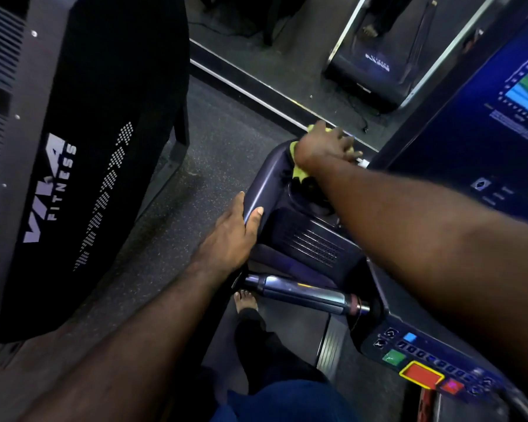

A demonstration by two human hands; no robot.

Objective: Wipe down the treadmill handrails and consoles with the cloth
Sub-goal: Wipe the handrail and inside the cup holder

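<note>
My right hand [326, 144] grips a yellow cloth [301, 172] and presses it on the far left corner of the treadmill console's dark side tray [305, 236]. Most of the cloth is hidden under the hand. My left hand [232, 236] holds the tray's outer rim, thumb on top and fingers curled under the edge. Below the tray a chrome handrail grip [302, 292] runs across. The lit blue console screen [485, 123] fills the right side, and the button panel [424, 363] with green and red keys lies at lower right.
A neighbouring black machine marked VIA FITNESS [83, 166] stands close on the left. Dark speckled floor [226, 117] lies between the two. A wall mirror [333, 56] runs along the back. My bare foot [247, 301] stands on the treadmill's side rail.
</note>
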